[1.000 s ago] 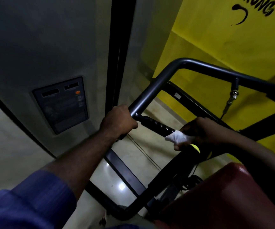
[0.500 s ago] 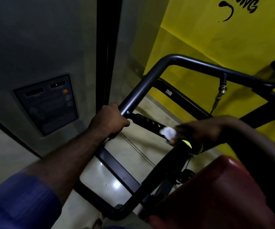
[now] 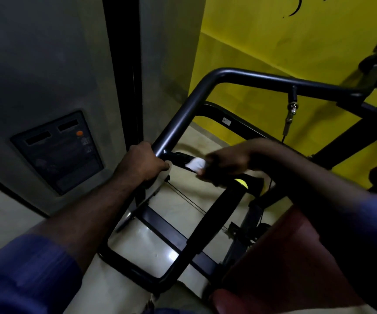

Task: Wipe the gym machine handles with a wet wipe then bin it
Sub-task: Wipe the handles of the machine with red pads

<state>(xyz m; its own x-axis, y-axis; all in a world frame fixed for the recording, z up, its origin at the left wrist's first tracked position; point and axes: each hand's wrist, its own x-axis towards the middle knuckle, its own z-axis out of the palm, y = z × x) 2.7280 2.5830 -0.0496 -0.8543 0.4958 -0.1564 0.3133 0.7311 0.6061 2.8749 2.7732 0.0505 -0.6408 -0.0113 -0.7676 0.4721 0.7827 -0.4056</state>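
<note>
Wet wipe (image 3: 195, 164) pinched on handle (image 3: 179, 157), right grip (image 3: 226, 162) (blurred); left grip (image 3: 141, 163) clasps bar (image 3: 183, 114).

Your view is dim, with most of the frame sunk in shadow. The yellow wall (image 3: 296, 48) is the brightest patch you have, and a small white glare spot sits on the glossy floor (image 3: 151, 245). A soft sheen runs along the grey bar (image 3: 183, 116) that your left hand (image 3: 141, 163) grips. Your right hand (image 3: 226, 160) and the wipe (image 3: 195, 164) it holds are smeared by motion blur. The red seat (image 3: 285, 268) is nearly lost in darkness. The black door strip (image 3: 124, 64) leans with the wide-angle distortion.
</note>
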